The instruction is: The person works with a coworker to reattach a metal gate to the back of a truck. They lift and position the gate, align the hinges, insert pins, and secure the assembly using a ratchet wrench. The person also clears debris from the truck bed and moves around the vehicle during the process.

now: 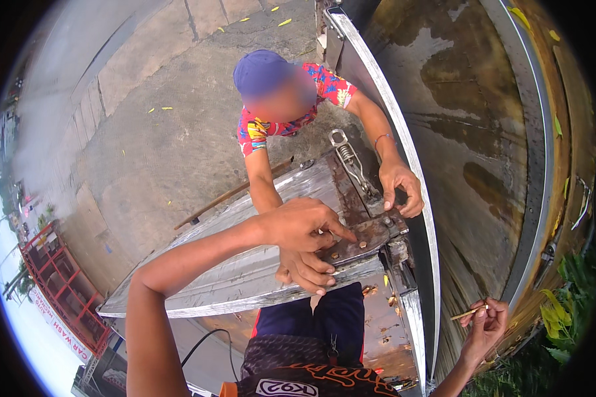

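Observation:
My left hand [304, 223] reaches across a grey metal panel [205, 258], its index finger stretched out to a rusty metal plate [381, 235] at the panel's corner. That fingertip is close to a brass-coloured bolt head [363, 245]; the other fingers curl loosely and hold nothing. A second bolt head [336, 256] sits nearby on the plate. Off to the right, my right hand [487, 329] pinches a thin yellowish rod [469, 313], its exact kind unclear. A co-worker's hand [306, 270] rests on the panel's edge under mine. Their other hand [402, 188] hovers by the plate's far end.
The co-worker in a blue cap [261, 71] stands opposite. A spring latch [351, 159] lies beyond the plate. An upright metal side panel [414, 152] borders a wet, stained truck bed [470, 132]. Plants [576, 298] grow at the lower right.

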The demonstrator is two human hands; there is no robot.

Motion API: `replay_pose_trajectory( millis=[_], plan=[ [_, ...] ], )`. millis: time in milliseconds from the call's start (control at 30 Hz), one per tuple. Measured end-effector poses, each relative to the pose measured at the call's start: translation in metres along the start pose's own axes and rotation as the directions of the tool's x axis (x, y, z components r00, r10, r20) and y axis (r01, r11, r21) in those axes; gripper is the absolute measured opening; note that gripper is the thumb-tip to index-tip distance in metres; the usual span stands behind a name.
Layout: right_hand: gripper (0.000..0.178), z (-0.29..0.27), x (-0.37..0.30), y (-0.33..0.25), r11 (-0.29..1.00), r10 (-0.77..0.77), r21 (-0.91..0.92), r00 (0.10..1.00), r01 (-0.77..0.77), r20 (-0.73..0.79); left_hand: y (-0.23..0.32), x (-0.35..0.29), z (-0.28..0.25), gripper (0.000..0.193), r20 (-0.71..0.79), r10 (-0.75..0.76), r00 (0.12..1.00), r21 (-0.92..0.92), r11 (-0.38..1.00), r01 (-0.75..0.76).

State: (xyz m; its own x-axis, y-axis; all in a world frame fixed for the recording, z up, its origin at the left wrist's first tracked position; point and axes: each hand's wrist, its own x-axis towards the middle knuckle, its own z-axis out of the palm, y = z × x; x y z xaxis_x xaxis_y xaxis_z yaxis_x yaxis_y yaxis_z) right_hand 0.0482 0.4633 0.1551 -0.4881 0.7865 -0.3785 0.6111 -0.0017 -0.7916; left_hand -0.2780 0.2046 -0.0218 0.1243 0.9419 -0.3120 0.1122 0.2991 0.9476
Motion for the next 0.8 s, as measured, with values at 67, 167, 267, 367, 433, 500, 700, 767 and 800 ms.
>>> replay_pose_trajectory(
  millis=[67, 167, 267, 367, 433, 500, 700, 767, 800],
  plan=[
    [0.03, -0.006, -0.001, 0.007, 1.0, 0.011, -0.026, 1.0, -0.011, 0.003, 0.004, -0.001, 0.002, 0.049, -0.02, -0.007, 1.0, -0.003, 1.0, 0.007],
    [0.031, -0.013, 0.001, 0.027, 1.0, -0.005, 0.014, 0.998, 0.004, 0.061, 0.011, -0.004, 0.004, 0.044, -0.055, -0.053, 0.997, 0.021, 0.998, 0.054],
    [0.03, -0.024, 0.004, 0.038, 1.0, -0.017, 0.011, 0.994, 0.016, 0.109, 0.01, -0.003, 0.014, 0.036, -0.145, -0.083, 0.986, 0.0, 0.996, 0.084],
    [0.03, -0.038, 0.005, 0.05, 0.999, -0.021, 0.035, 0.991, 0.016, 0.135, 0.007, -0.009, 0.028, 0.023, -0.266, -0.181, 0.947, -0.015, 0.983, 0.183],
    [0.029, -0.049, 0.007, 0.057, 0.999, -0.013, 0.033, 0.99, 0.009, 0.14, 0.016, -0.02, 0.032, 0.02, -0.297, -0.234, 0.926, -0.015, 0.971, 0.24],
    [0.028, -0.058, 0.007, 0.065, 0.999, -0.008, 0.038, 0.99, 0.002, 0.14, 0.037, -0.034, 0.031, 0.021, -0.444, -0.185, 0.877, 0.048, 0.972, 0.229],
    [0.026, -0.058, 0.012, 0.085, 0.995, -0.011, 0.098, 0.98, -0.009, 0.199, 0.08, -0.07, 0.084, 0.023, -0.816, -0.377, 0.438, -0.258, 0.916, 0.308],
    [0.025, -0.051, 0.008, 0.091, 0.993, -0.027, 0.114, 0.976, 0.002, 0.214, 0.105, -0.072, 0.1, 0.023, -0.781, -0.531, 0.33, -0.399, 0.83, 0.39],
    [0.025, -0.046, 0.006, 0.093, 0.992, -0.036, 0.126, 0.973, 0.008, 0.226, 0.11, -0.072, 0.111, 0.022, -0.81, -0.505, 0.299, -0.384, 0.841, 0.381]
  ],
)
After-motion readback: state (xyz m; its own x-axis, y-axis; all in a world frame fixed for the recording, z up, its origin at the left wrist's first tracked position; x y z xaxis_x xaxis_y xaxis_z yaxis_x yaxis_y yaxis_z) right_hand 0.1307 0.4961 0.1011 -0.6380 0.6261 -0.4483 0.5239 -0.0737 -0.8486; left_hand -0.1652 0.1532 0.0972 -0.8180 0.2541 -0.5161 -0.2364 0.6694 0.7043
